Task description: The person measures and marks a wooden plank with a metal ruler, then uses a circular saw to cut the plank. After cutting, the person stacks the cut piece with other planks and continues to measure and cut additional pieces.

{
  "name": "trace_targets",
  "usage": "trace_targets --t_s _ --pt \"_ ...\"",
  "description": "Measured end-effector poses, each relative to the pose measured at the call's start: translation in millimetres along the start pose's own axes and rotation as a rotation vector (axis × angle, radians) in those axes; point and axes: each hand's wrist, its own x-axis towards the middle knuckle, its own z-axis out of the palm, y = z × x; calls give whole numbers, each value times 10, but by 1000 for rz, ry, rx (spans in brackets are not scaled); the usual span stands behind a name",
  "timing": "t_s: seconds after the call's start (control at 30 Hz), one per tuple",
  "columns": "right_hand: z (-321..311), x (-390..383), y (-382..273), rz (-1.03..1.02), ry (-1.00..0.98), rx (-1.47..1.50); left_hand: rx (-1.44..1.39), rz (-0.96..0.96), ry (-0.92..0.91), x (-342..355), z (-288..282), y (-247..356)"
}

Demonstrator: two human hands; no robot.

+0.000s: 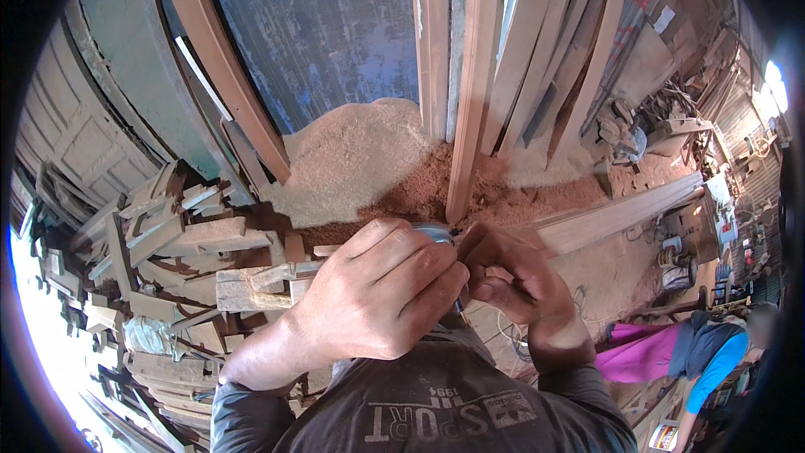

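Both my hands are held close together in front of my chest. My left hand (394, 285) is closed, with its knuckles up. Past its fingers shows part of a round, shiny, pale bluish thing (433, 231), which this hand appears to grip; its kind cannot be made out. Fingers bent and thumb drawn in, my right hand (516, 273) is closed right beside the left one. Whatever lies between its fingertips is hidden. Below the hands is the front of my dark printed shirt (436, 403).
A sawdust heap (352, 155) lies against a blue panel (319, 25). Long timber boards (474, 75) lean beyond my hands. Stacked wood offcuts (201, 239) crowd the left. Planks (620, 214) extend rightward. At lower right, a person in pink and blue (671, 348) reaches toward a white tub (664, 434).
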Motion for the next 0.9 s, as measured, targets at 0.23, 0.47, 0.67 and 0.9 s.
trace_targets --t_s 0.23,0.47,0.67,0.9 --pt "0 27 41 -84 0 -41 7 20 75 -29 89 -29" --pt "19 27 56 -56 43 36 -4 9 197 -70 97 8" --pt "142 -81 239 -7 109 611 -400 -333 307 -230 291 130" --pt "204 -13 272 -17 93 627 -793 -736 211 -156 242 242"
